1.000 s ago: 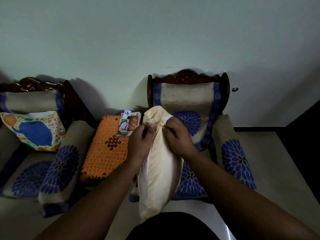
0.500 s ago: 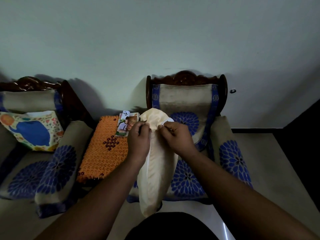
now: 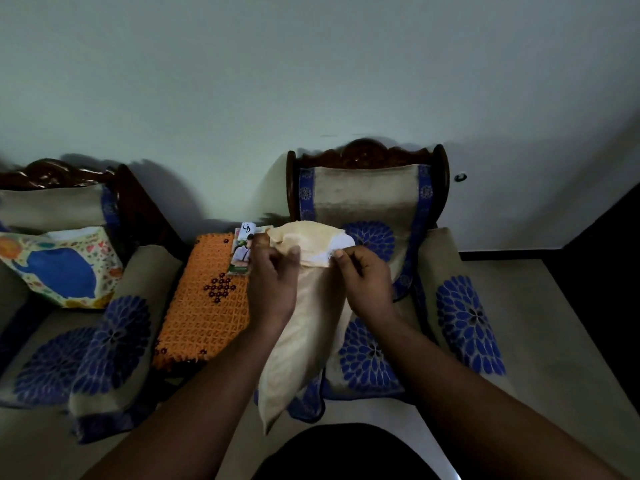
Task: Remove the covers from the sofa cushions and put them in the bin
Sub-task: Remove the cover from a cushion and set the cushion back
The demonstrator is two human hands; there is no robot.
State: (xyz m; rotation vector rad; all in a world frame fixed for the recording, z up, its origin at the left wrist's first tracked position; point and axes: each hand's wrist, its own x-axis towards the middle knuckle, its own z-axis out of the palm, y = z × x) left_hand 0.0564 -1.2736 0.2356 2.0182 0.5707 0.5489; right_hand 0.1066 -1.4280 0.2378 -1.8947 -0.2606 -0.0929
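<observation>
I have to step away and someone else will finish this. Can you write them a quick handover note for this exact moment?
Left hand: pinches the cream cover at the left edge of its open end.
Right hand: pinches the right edge of the same opening.
The cushion stands upright in front of the single armchair; its white inner pad shows at the top.
Done: the cover's end is open, pad partly bared.
Left: pull the cover off and bin it; no bin is in view. The patterned cushion on the left sofa is still covered.
</observation>
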